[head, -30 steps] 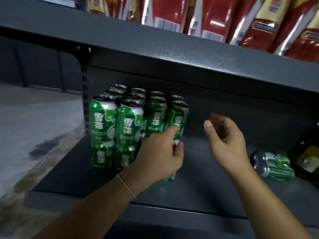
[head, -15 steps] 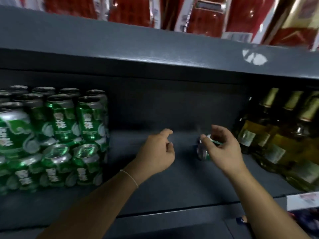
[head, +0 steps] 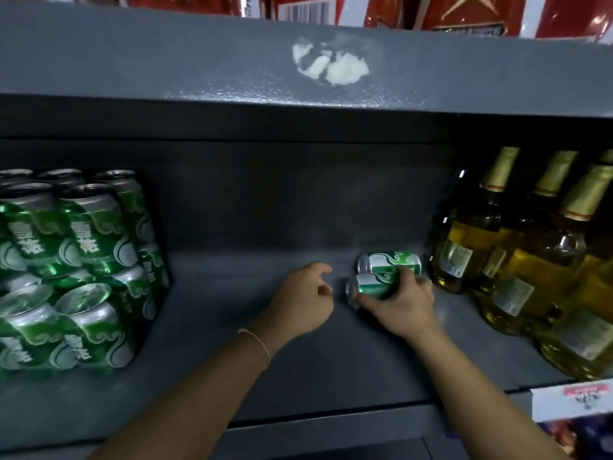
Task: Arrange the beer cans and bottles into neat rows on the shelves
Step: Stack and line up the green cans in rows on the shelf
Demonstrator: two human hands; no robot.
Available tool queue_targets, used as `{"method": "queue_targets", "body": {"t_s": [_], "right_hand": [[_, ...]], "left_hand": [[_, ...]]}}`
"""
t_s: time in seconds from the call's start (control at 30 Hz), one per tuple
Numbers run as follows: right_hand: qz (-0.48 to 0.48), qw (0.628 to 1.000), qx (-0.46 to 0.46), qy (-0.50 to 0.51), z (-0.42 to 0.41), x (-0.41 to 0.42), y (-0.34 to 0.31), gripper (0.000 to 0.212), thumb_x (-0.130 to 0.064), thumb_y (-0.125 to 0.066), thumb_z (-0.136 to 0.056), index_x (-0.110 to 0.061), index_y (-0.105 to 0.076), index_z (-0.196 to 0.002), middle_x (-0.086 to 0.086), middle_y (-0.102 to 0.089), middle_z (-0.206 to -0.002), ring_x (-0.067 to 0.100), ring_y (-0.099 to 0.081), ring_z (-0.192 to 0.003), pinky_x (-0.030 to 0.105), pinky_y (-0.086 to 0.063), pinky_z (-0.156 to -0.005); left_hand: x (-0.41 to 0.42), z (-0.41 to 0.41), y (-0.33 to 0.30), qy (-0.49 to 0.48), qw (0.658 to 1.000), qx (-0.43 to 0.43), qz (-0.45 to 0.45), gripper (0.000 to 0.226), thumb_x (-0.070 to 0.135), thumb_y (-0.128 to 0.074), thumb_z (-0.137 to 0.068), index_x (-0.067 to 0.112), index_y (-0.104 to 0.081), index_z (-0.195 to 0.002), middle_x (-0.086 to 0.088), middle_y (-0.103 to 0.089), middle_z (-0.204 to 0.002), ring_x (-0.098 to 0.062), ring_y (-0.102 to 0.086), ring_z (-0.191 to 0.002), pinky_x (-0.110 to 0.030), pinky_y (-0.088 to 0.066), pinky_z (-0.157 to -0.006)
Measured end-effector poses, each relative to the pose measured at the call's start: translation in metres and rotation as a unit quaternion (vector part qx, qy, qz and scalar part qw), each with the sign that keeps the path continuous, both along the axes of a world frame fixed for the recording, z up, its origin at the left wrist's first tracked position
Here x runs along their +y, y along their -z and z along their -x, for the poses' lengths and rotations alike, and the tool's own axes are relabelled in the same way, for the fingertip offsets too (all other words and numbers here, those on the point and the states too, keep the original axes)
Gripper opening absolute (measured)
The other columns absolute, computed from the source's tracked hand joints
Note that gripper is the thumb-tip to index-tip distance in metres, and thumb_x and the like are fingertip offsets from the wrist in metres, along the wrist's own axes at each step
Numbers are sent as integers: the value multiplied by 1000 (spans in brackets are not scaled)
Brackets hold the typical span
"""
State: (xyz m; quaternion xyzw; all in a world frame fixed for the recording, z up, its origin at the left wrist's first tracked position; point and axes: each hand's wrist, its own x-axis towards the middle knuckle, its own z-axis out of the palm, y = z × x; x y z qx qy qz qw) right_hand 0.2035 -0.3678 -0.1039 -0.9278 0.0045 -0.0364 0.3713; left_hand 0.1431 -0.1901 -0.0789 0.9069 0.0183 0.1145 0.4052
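On the shelf [head: 232, 327], the right hand [head: 403, 308] grips the nearer of 2 lying cans [head: 371, 287], just left of the bottles [head: 517, 257]. The left hand [head: 303, 302] hovers loosely curled and holds nothing, just left of those cans, with the can stack [head: 73, 270] well apart to its left.

Two green cans [head: 388, 272] lie sideways beside upright yellow bottles [head: 517, 247]; stacked green cans [head: 73, 270] stand left

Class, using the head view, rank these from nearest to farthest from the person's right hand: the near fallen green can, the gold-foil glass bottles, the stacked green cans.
1. Near fallen green can: gripped by right hand.
2. Gold-foil glass bottles: just right.
3. Stacked green cans: far left.
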Motion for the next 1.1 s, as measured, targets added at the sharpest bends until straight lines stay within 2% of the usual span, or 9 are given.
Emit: {"method": "queue_targets", "body": {"t_s": [0.3,0.4,0.47,0.6,0.73,0.83,0.93,1.0,1.1], "right_hand": [[-10,996,-91,-9,11,7,-3,116,-59,-83,-46,-21,-37,-145,15,-42,-135,33,-37,-131,43,-34,-112],[-19,986,-149,-76,27,15,-15,123,-71,-69,-36,-22,-37,-145,6,-45,-132,25,-37,-130,41,-34,-113],[-11,974,-180,-135,37,20,-26,120,-69,-74,-40,-26,-36,-145,-2,-43,-129,17,-36,-127,40,-34,-112],[11,944,-242,-224,59,39,-50,116,-65,-73,-43,-28,-35,-145,-11,-36,-125,11,-35,-120,37,-33,-110],[11,916,-286,-281,70,59,-68,111,-64,-75,-47,-26,-38,-144,-9,-40,-129,9,-38,-122,34,-35,-108],[-108,912,-244,-313,71,67,-78,99,-57,-83,-52,-29,-45,-139,-11,-47,-128,0,-45,-124,14,-35,-104],[-277,889,-193,-309,72,82,-85,72,-45,-83,-70,-21,-53,-131,-7,-61,-126,3,-56,-121,22,-42,-103],[-372,866,-137,-306,77,95,-90,50,-22,-77,-78,-15,-57,-124,-9,-70,-107,0,-64,-105,18,-49,-90],[-454,829,-37,-326,86,115,-96,49,-19,-71,-73,-12,-60,-120,-8,-73,-92,4,-66,-92,15,-51,-77]], "left_hand": [[5,0,-3,-32,991,37,121,19,20,-54,-94,21,-57,-113,7,-61,-85,-27,-70,-85,-43,-60,-74],[9,0,-7,-25,987,46,152,21,31,-59,-94,18,-62,-110,10,-63,-89,-12,-65,-90,-34,-56,-84],[12,5,-14,13,980,71,187,23,31,-59,-95,15,-62,-111,8,-65,-87,-5,-62,-80,-24,-51,-74],[24,21,-27,93,941,113,304,23,27,-57,-97,12,-60,-114,-1,-67,-95,-10,-63,-78,-19,-51,-60],[41,38,-29,113,879,70,459,31,26,-59,-90,6,-63,-113,-9,-70,-103,-16,-67,-87,-24,-55,-73],[55,51,-30,125,818,85,556,51,35,-54,-85,3,-58,-125,-15,-68,-109,-23,-68,-87,-33,-56,-69],[71,66,-32,150,781,104,598,52,42,-47,-89,7,-59,-126,-16,-68,-106,-30,-66,-80,-38,-53,-65],[81,78,-36,155,756,109,627,57,45,-46,-89,3,-59,-127,-22,-65,-105,-35,-65,-76,-38,-51,-64],[94,96,-43,182,721,107,660,57,47,-43,-90,2,-65,-118,-27,-64,-102,-34,-62,-74,-36,-48,-64]]}}
